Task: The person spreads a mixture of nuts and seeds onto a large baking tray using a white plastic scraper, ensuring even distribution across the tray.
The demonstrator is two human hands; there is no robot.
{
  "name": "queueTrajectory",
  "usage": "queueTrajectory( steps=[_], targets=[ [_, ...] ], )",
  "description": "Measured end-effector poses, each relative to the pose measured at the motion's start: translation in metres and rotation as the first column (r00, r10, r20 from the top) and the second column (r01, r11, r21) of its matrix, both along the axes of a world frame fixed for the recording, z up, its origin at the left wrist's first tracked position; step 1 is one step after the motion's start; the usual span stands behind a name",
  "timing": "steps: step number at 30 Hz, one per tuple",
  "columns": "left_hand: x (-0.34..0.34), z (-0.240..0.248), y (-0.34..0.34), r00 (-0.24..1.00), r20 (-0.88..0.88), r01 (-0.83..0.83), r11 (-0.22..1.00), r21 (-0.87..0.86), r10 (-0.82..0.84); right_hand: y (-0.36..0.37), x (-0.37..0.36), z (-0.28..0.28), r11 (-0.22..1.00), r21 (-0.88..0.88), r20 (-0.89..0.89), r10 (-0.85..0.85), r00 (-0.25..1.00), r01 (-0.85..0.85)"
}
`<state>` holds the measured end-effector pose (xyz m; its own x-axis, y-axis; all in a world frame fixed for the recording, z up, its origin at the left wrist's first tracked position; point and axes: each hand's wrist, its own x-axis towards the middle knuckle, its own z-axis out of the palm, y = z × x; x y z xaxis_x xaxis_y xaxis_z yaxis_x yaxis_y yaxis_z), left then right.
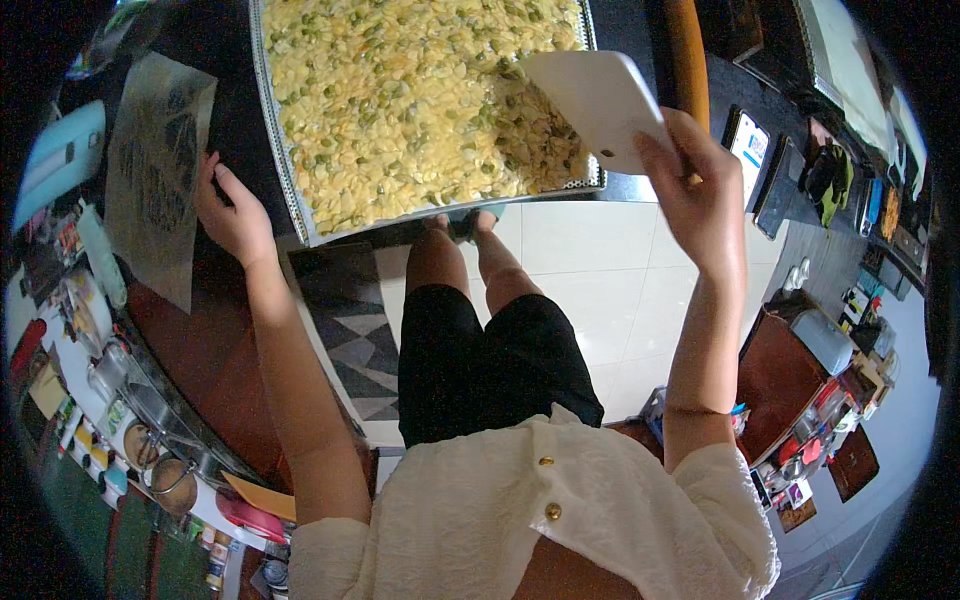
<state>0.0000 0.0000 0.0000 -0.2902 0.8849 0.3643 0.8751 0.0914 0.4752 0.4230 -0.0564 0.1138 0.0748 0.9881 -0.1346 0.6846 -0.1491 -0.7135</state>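
Observation:
My right hand (pixel 697 190) grips a flat white dough scraper (pixel 605 105) by its holed end. The scraper hangs over the right side of a perforated metal tray (pixel 287 190). A pale yellow layer of flakes and green seeds (pixel 420 110) covers the tray; it looks like sliced almonds with pumpkin seeds. To the left of the tray, my left hand (pixel 237 212) has its thumb and fingers apart and holds nothing. Its fingertips are by the edge of a translucent, greasy-looking sheet of paper (pixel 165 160); whether they touch it is unclear.
The tray's near edge juts past the dark countertop (pixel 232 100). A wooden rolling pin (pixel 688 65) stretches along its right. Further right lie a lit phone (pixel 746 150) and a dark flat device (pixel 780 188). A light blue object (pixel 62 160) is at far left.

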Motion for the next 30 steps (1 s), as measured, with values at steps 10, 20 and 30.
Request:
queueTrajectory(
  steps=[10,20,30],
  targets=[
    [-0.002,-0.004,-0.002,0.999,-0.039,0.0,0.999,0.037,0.001,0.004,-0.002,-0.005,0.995,0.02,0.133,0.092,0.987,-0.096],
    [0.001,-0.001,0.0,0.996,-0.086,0.039,0.996,0.076,-0.033,0.028,-0.032,-0.016,0.897,0.314,0.398,0.175,0.901,-0.312],
    [0.0,0.001,-0.001,0.999,-0.033,0.04,0.992,0.119,-0.036,0.05,-0.033,-0.005,0.826,0.402,0.475,0.181,0.861,-0.396]
  ],
)
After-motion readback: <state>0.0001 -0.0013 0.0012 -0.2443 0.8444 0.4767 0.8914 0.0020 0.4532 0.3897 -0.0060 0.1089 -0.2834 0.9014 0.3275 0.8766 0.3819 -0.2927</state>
